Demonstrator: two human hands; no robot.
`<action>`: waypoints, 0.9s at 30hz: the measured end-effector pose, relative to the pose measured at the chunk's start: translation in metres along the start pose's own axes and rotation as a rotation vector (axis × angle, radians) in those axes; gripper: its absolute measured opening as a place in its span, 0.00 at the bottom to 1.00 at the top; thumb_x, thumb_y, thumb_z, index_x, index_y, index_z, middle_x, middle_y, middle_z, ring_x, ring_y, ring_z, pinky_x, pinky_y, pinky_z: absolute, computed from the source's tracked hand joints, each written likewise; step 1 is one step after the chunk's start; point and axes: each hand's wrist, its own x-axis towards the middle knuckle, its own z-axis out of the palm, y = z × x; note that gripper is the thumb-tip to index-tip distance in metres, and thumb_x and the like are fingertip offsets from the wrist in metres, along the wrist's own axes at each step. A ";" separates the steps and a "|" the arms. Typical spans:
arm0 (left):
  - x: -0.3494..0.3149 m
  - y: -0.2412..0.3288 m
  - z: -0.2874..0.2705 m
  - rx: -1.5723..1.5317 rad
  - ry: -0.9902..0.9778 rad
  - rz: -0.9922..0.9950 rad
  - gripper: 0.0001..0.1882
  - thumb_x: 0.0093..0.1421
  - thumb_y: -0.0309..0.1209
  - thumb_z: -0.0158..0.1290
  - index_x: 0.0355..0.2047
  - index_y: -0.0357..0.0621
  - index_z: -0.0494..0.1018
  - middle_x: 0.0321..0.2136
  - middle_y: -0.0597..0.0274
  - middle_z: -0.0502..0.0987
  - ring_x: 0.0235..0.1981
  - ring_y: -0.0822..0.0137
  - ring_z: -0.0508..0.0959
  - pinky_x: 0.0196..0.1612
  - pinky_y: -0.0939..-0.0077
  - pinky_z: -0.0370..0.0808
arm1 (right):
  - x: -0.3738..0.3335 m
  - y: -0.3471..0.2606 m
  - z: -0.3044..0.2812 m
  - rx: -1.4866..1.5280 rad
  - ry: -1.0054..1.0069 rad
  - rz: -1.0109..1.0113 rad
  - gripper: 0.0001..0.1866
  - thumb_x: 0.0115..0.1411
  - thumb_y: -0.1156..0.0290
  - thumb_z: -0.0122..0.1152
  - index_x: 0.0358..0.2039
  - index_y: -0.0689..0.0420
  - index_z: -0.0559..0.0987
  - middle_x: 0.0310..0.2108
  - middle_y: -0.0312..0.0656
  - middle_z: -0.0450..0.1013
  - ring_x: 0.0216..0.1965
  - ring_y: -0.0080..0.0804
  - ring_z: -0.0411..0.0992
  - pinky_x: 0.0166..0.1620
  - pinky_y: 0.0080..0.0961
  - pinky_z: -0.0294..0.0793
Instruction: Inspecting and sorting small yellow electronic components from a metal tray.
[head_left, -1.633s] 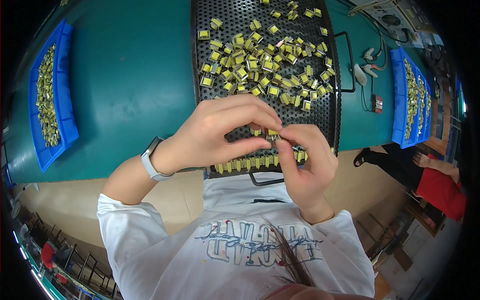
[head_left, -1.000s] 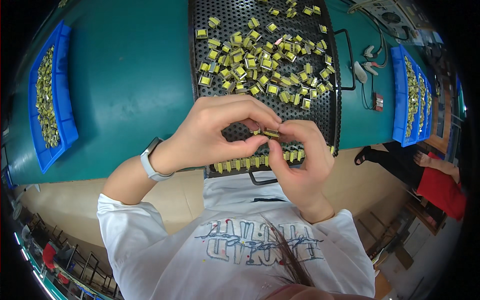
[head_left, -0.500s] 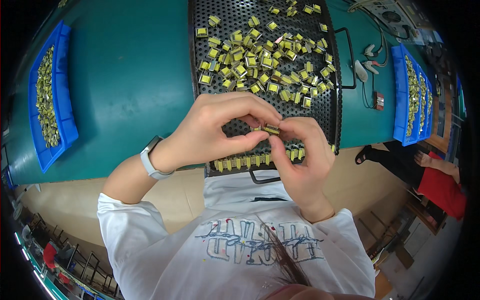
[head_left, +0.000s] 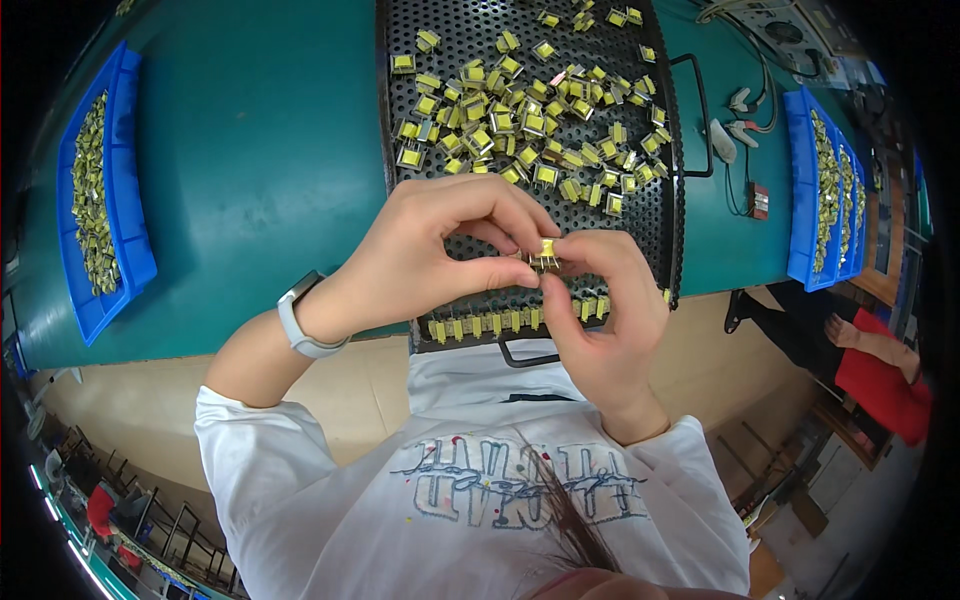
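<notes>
Over the near part of a black perforated metal tray (head_left: 455,178), my two hands meet at a small transformer (head_left: 546,256) with yellow tape and thin metal pins. My right hand (head_left: 612,300) pinches it between thumb and fingers from the right. From the left, my left hand (head_left: 425,235) closes thumb and fingertips on its other side; a bit of metal shows between those fingers, too small to name. Below my hands, a row of transformers (head_left: 497,326) stands along the tray's near edge. Beyond them lies a loose heap of similar transformers (head_left: 530,122).
Blue bins of transformers stand at the left (head_left: 133,225) and right (head_left: 800,262) of the green table (head_left: 260,190). A wire handle (head_left: 708,120) juts from the tray's right side, near cable clips (head_left: 742,132). A person in red (head_left: 880,375) sits at the right.
The transformer between my fingers has been turned, so its yellow top and pins now show. My left fingers have shifted slightly. The person at the right has moved a leg and hand.
</notes>
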 end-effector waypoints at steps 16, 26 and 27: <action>0.002 0.006 0.002 0.913 -0.089 0.290 0.21 0.44 0.36 0.73 0.37 0.46 0.80 0.34 0.62 0.80 0.32 0.59 0.80 0.31 0.68 0.77 | 0.012 0.013 -0.023 -0.227 -0.210 0.148 0.17 0.53 0.87 0.64 0.43 0.61 0.80 0.39 0.43 0.75 0.33 0.35 0.77 0.36 0.29 0.76; 0.001 -0.004 0.002 1.068 -0.135 0.275 0.16 0.44 0.32 0.69 0.32 0.45 0.76 0.28 0.65 0.75 0.32 0.62 0.78 0.31 0.66 0.76 | 0.016 0.012 -0.011 -0.302 -0.400 0.106 0.17 0.53 0.85 0.64 0.45 0.58 0.79 0.39 0.44 0.72 0.38 0.48 0.75 0.39 0.39 0.75; 0.000 -0.005 0.001 1.071 -0.130 0.292 0.15 0.46 0.33 0.68 0.30 0.45 0.74 0.27 0.65 0.74 0.33 0.63 0.77 0.31 0.67 0.76 | 0.016 0.012 -0.010 -0.294 -0.399 0.107 0.17 0.53 0.84 0.64 0.44 0.59 0.79 0.39 0.44 0.72 0.39 0.48 0.75 0.39 0.39 0.75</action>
